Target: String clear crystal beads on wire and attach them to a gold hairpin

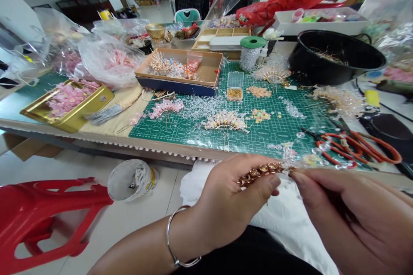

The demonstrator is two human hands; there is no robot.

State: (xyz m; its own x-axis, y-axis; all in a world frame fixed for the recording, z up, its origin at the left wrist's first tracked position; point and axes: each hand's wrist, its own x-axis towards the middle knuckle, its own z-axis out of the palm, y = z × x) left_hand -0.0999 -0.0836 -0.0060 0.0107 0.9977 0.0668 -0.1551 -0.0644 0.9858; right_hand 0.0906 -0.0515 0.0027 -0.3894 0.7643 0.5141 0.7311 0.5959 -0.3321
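My left hand is closed around a curved gold hair comb set with a row of round stones. Clear beads and pale flowers cluster at the comb's right end. There my right hand pinches the end of the piece; its fingertips partly hide what they hold, perhaps a thin wire. Beyond my hands, a finished-looking beaded comb with prongs lies on the green cutting mat. A pink beaded comb lies to its left. Orange-handled pliers rest just beyond my right hand.
Loose clear beads and yellow flowers lie on the mat near a small box of gold beads. Behind stand a cardboard box, a green spool and a black bowl. A gold tin sits left; a red stool stands below.
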